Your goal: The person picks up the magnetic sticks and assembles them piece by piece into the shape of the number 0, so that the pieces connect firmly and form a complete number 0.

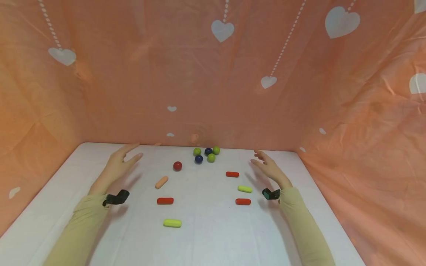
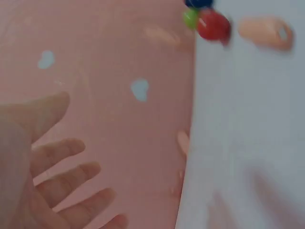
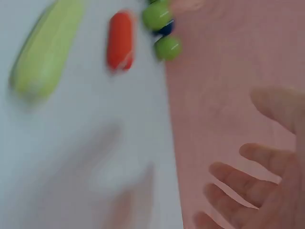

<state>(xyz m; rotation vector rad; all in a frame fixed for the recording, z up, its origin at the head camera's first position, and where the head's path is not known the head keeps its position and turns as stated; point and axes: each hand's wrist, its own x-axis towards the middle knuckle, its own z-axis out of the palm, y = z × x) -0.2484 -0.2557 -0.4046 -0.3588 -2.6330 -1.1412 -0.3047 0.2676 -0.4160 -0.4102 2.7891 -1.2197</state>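
You face a white table (image 1: 206, 244), with your left hand (image 1: 118, 164) above its far left part and your right hand (image 1: 269, 169) above its far right part. Both grips are apart: thumbs stand away from the fingers, and you hold and touch nothing. It reads as a free, ready pose; any pick-up from here calls for lowering a hand inward, then pinching across a piece's narrow width.

The short, round-ended sticks come next in size. On the left, a slanted peach stick (image 1: 161, 182) lies farthest, then a crosswise red stick (image 1: 165, 201), then a yellow-green stick (image 1: 172, 223) nearest you. On the right, from far to near, lie another red stick (image 1: 232, 174), another yellow-green stick (image 1: 244, 189) and a third red stick (image 1: 243, 201).

Smallest are the glossy balls: a lone red ball (image 1: 178, 166) beyond the peach stick, and two dark-blue balls (image 1: 198, 159) clustered with three green balls (image 1: 211, 157) at the far middle. They would probably roll if nudged.
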